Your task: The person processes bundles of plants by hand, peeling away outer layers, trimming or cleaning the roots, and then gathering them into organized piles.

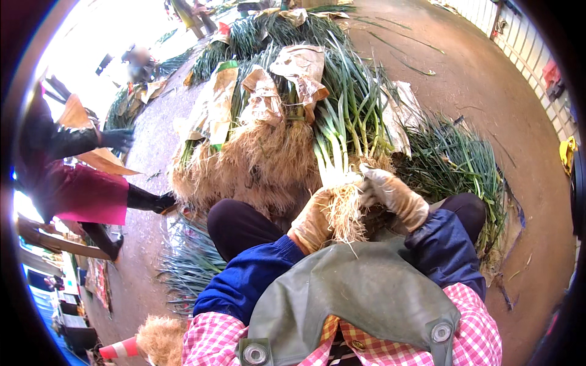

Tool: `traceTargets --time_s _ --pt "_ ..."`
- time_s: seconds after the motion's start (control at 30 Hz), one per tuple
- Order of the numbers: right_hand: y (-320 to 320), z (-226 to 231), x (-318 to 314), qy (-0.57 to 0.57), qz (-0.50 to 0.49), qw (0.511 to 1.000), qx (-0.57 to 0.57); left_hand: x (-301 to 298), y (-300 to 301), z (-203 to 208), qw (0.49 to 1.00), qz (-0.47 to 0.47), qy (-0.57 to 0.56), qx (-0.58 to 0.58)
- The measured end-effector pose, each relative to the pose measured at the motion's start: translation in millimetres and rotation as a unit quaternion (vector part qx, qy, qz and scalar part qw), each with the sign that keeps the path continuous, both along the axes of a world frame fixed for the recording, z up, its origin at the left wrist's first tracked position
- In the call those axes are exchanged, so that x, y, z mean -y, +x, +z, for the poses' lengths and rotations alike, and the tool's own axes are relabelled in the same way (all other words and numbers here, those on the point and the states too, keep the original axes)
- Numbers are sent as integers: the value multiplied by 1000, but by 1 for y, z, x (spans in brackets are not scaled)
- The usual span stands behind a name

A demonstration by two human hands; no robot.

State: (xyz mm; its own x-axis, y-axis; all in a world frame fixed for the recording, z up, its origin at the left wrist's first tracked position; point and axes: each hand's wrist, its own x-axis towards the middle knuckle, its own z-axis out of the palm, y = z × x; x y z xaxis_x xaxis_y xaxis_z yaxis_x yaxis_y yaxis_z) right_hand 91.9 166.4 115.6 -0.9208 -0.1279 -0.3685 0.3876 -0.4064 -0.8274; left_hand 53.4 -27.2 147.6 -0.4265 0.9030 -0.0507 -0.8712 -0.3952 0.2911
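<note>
A bunch of green onions point(335, 160) with white stalks and pale stringy roots stands before my lap, its green leaves pointing away from me. My left hand point(312, 221), in a soiled cream glove, wraps round the bunch's root end from the left. Gloved as well, my right hand point(392, 194) bends its fingers against the right side of the same stalks, just above the roots; some of its fingertips are hidden. Right behind the bunch lies a large heap of green onions point(262, 152), roots toward me, partly wrapped in brown paper point(298, 68).
More green onions lie to the right point(455, 161) and left point(192, 256) of my knees. At the left another person in a dark pink apron point(91, 192) and black boots stands close by. A red-and-white cone point(122, 348) is at lower left; a slatted wall point(537, 61) bounds the right.
</note>
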Motion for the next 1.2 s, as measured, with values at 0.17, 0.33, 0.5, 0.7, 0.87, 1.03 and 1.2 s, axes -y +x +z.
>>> traceTargets --time_s 0.17,0.33,0.5,0.7,0.87,1.03,1.2 --pt "-34 -34 31 -257 77 961 -68 21 11 -5 991 13 -131 13" --pt "-40 -13 68 -406 93 908 -32 52 31 31 977 21 -210 -12" --pt "-39 11 100 -492 86 866 -19 110 39 82 937 -58 -331 -95" --pt "-22 31 143 -526 70 841 -110 162 82 176 800 -121 -547 -214" --pt "-32 57 156 -531 14 841 -100 219 121 216 643 -176 -691 -281" --pt "-78 95 115 -410 -81 843 -338 282 122 232 358 -185 -703 -586" --pt "-98 122 46 -294 -97 863 -400 331 93 212 171 -72 -732 -655"
